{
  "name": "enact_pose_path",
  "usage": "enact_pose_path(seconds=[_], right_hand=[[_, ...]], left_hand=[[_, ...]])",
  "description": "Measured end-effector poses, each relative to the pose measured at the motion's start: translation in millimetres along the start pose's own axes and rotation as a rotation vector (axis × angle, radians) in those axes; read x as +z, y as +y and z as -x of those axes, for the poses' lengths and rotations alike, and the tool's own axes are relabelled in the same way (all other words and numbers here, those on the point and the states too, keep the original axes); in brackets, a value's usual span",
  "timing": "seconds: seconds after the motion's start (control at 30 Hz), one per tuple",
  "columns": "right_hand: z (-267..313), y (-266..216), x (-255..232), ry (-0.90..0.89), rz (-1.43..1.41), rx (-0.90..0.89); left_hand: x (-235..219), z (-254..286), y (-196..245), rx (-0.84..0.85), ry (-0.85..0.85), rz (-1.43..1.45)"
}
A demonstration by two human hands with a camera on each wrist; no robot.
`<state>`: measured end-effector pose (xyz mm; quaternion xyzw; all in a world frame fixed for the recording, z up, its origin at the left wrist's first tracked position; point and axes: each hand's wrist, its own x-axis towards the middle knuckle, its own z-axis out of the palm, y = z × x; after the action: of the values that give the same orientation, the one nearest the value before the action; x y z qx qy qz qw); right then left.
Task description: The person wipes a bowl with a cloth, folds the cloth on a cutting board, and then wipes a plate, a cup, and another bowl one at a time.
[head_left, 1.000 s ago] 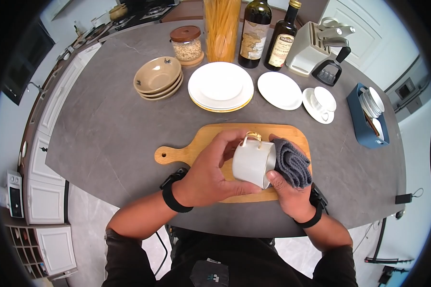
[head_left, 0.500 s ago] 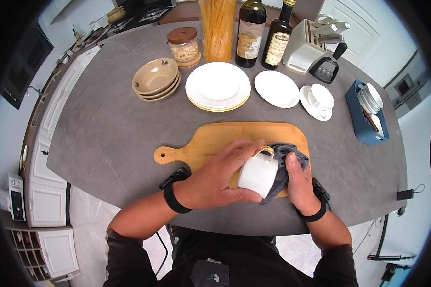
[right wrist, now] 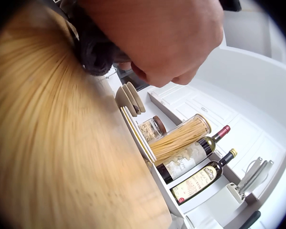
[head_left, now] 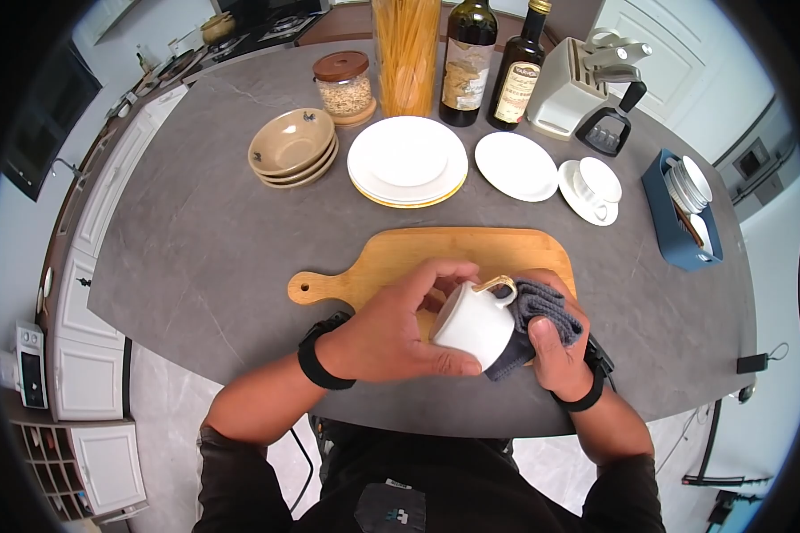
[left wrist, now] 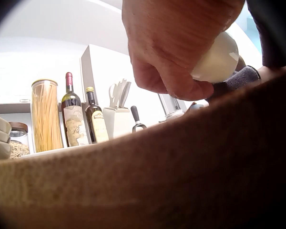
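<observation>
A white cup point(head_left: 473, 330) with a gold-trimmed handle point(head_left: 498, 286) is tilted over the wooden cutting board point(head_left: 391, 258). My left hand point(head_left: 391, 329) grips it from the left, thumb along the near side and fingers at the far side. On the cup's right side, my right hand point(head_left: 562, 346) holds a bunched dark grey cloth point(head_left: 544, 309), thumb on top of the folds. The cloth lies against the cup, and one part of it hangs below. In the left wrist view the cup point(left wrist: 218, 59) shows beyond the knuckles; the right wrist view shows the cloth point(right wrist: 96, 55) under the hand.
Behind the board stand stacked beige bowls point(head_left: 292, 142), white plates point(head_left: 407, 160), an oval plate point(head_left: 516, 166) and a cup on a saucer point(head_left: 587, 213). Farther back are an oat jar point(head_left: 343, 89), a spaghetti jar point(head_left: 404, 62), two bottles and a knife block point(head_left: 564, 89). A blue bin point(head_left: 671, 231) holds dishes at right.
The cup has turned in the left hand, its handle swinging to the right, and sits slightly lower. The right hand has shifted the cloth round the cup's side and regathered it.
</observation>
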<state>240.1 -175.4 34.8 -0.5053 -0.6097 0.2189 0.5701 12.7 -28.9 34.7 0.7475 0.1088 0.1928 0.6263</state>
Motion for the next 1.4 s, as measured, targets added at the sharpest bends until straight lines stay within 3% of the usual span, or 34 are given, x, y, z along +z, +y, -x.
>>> enact_pose_path(seconds=[0.07, 0.13, 0.23, 0.37, 0.43, 0.5, 0.6, 0.7, 0.87, 1.03, 1.17, 1.37, 1.4], right_hand=[[-1, -2, -1, 0.000, 0.038, -0.034], [-2, -4, -1, -0.001, 0.072, -0.068], [-2, -4, -2, -0.034, 0.178, -0.185], [5, 4, -5, 0.168, 0.330, -0.190], [3, 11, -3, 0.413, 0.236, -0.108], [0, 8, -1, 0.435, 0.177, -0.096], [-8, -10, 3, -0.055, 0.371, -0.298], [-7, -5, 10, -0.075, 0.262, -0.286], [-7, -6, 9, -0.066, 0.237, -0.229], [-7, -6, 8, -0.049, 0.150, 0.023], [-8, 3, 7, -0.013, 0.043, 0.088], [-10, 7, 5, 0.214, -0.279, 0.298], [-10, 10, 4, 0.226, -0.247, 0.280]], left_hand=[[-3, -2, -2, -0.040, 0.007, 0.008], [-6, -5, -9, 0.107, 0.145, -0.143], [-10, -5, -7, 0.146, 0.147, -0.307], [-9, -5, 0, 0.213, 0.135, -0.402], [-8, -5, 2, 0.226, 0.083, -0.528], [-6, -5, 0, 0.245, 0.058, -0.558], [-3, -5, 0, 0.265, 0.046, -0.567], [-2, -5, 1, 0.261, 0.063, -0.528], [0, -8, -3, 0.298, 0.074, -0.569], [12, -9, -8, 0.455, 0.023, -0.610], [11, -9, -2, 0.436, 0.012, -0.573], [0, -4, 5, 0.225, 0.107, -0.478], [1, -4, -2, 0.107, 0.145, -0.195]])
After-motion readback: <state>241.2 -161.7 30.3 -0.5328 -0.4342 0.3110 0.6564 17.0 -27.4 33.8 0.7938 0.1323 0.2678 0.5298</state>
